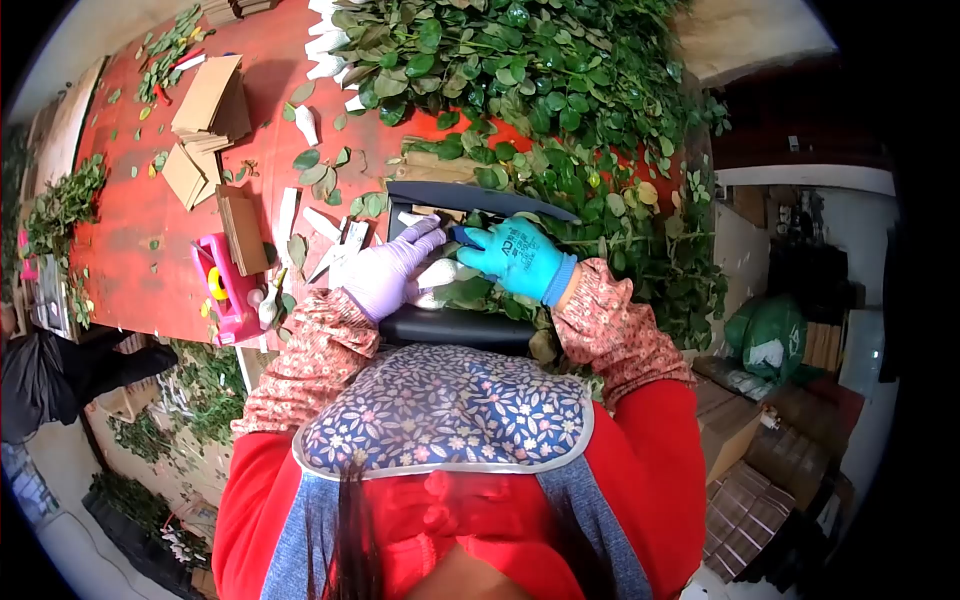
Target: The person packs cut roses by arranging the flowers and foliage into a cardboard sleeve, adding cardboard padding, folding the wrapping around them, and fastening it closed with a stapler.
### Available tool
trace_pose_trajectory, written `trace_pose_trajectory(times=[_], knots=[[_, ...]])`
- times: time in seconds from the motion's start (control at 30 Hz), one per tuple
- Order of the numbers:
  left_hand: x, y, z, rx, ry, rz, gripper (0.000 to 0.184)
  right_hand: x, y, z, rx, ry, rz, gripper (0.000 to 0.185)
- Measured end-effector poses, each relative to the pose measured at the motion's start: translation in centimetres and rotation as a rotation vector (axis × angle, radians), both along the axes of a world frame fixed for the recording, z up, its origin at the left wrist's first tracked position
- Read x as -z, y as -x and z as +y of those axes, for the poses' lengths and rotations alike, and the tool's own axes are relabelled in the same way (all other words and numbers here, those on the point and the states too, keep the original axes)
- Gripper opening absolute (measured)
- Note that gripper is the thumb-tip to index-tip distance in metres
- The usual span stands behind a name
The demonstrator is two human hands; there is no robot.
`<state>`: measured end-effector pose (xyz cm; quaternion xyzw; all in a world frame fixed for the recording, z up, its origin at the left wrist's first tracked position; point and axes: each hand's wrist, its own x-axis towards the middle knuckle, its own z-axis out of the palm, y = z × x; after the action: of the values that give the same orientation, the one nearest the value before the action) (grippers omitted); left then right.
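My left hand (393, 272), in a lavender glove, lies palm down with its fingers stretched out over the left end of a black tray (470, 328). White-wrapped flower heads (437, 274) lie beside and beneath it. To its right is my right hand (518, 258), in a turquoise glove with a printed label. Its fingers are bent inward above the same tray; whatever they pinch is hidden. Leafy stems (470, 293) run under that hand toward the right. Close to my left wrist lie scissors (345, 248).
A large heap of leafy stems (540, 60) covers the far right of the red table (120, 260). Cardboard pieces (210, 110) lie at the left, near a pink tape dispenser (228, 290). A loose white-wrapped head (306, 125) and scattered leaves lie between.
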<state>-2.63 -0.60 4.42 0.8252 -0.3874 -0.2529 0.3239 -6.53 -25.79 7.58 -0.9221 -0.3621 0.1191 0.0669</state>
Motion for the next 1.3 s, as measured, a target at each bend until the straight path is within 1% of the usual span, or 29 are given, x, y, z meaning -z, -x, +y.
trace_pose_trajectory(times=[0.07,0.1,0.17,0.23,0.27,0.3,0.37,0.4,0.43,0.5,0.53,0.57,0.6,0.63,0.67,0.7,0.77,0.8,0.83,0.9,0.93,0.97,1.03,1.07,1.1,1.17,1.2,1.23,1.3], knots=[[0.2,0.3,0.2,-0.086,0.152,-0.074,0.072,-0.1,-0.2,-0.1,0.021,0.039,0.009,0.033],[0.2,0.4,0.3,-0.077,0.148,-0.074,0.072,-0.1,-0.4,-0.2,0.029,0.083,0.02,0.037],[-0.9,0.4,0.1,-0.147,0.136,0.116,0.07,0.6,-0.3,-0.4,0.052,0.06,-0.043,0.041],[-1.0,0.6,0.2,-0.207,0.153,0.261,0.068,0.5,0.1,-0.3,0.232,0.093,-0.042,0.044],[-1.3,0.8,0.3,-0.207,0.134,0.166,0.068,0.4,0.4,-0.1,0.297,0.074,-0.054,0.041],[-1.5,0.8,0.4,-0.206,0.115,0.071,0.069,0.6,0.5,0.0,0.297,0.074,-0.053,0.041],[-0.5,1.0,0.4,-0.236,0.142,0.075,0.065,1.1,0.9,0.3,0.404,-0.018,-0.263,0.041],[0.1,0.9,0.3,-0.274,0.187,0.032,0.062,1.4,0.8,0.5,0.397,-0.046,-0.333,0.044],[0.5,0.8,0.3,-0.309,0.231,-0.011,0.06,1.7,0.7,0.8,0.402,-0.054,-0.329,0.044],[1.1,1.1,0.0,-0.473,0.407,0.329,0.047,2.3,0.6,1.8,0.474,0.069,-0.273,0.03],[1.4,1.0,-0.4,-0.502,0.426,0.368,0.04,2.6,0.6,2.2,0.514,0.131,-0.244,0.024],[1.6,0.8,-0.6,-0.528,0.447,0.404,0.034,2.7,0.8,2.2,0.532,0.126,-0.243,0.024],[1.6,0.5,-0.8,-0.511,0.436,0.404,0.034,3.0,0.8,2.2,0.477,0.123,-0.262,0.026],[1.0,-0.1,-1.1,-0.5,0.387,0.36,0.029,3.2,0.8,2.2,0.425,0.121,-0.282,0.027],[0.4,-0.6,-1.3,-0.486,0.337,0.314,0.025,3.2,0.9,2.2,0.425,0.151,-0.255,0.033],[-0.6,-0.8,-1.6,-0.453,0.249,0.116,0.023,3.3,1.0,2.2,0.455,0.144,-0.253,0.033],[-0.1,-0.8,-1.8,-0.42,0.28,-0.069,0.021,3.3,1.2,2.0,0.417,0.141,-0.351,0.035],[1.0,-0.3,-1.6,-0.469,0.305,-0.062,0.022,3.0,1.3,1.9,0.432,0.123,-0.295,0.037],[1.0,0.0,-1.6,-0.475,0.308,-0.126,0.024,3.3,1.4,1.8,0.471,0.115,-0.298,0.037],[0.9,0.3,-1.2,-0.479,0.307,-0.302,0.024,3.8,1.5,1.6,0.429,0.052,-0.313,0.036],[0.7,0.6,-1.0,-0.603,0.312,-0.264,0.02,3.2,1.4,1.7,0.463,0.045,-0.23,0.032],[0.1,0.3,-1.0,-0.652,0.415,-0.327,0.022,2.8,1.3,1.5,0.495,0.038,-0.234,0.032],[-2.1,0.8,0.1,-0.889,0.497,0.17,0.022,2.5,1.2,1.4,0.475,0.019,-0.12,0.027],[-0.3,0.5,1.1,-0.792,0.643,0.06,0.023,2.7,1.3,1.4,0.467,0.008,-0.214,0.033],[0.0,0.8,1.9,-0.75,0.728,0.23,0.022,2.5,1.3,1.4,0.473,0.0,-0.214,0.033],[1.6,1.2,3.6,-0.806,0.796,0.442,0.016,0.7,1.0,1.2,0.471,-0.007,0.016,0.033],[3.1,0.8,4.3,-0.82,0.915,0.656,0.013,1.8,1.4,1.3,0.454,-0.074,-0.116,0.024],[2.0,0.5,3.8,-0.867,0.869,0.833,0.013,2.4,1.4,1.7,0.448,-0.077,-0.108,0.024],[1.9,0.1,1.5,-1.0,0.628,0.822,0.006,3.4,1.2,2.5,0.457,0.069,-0.218,0.022]])
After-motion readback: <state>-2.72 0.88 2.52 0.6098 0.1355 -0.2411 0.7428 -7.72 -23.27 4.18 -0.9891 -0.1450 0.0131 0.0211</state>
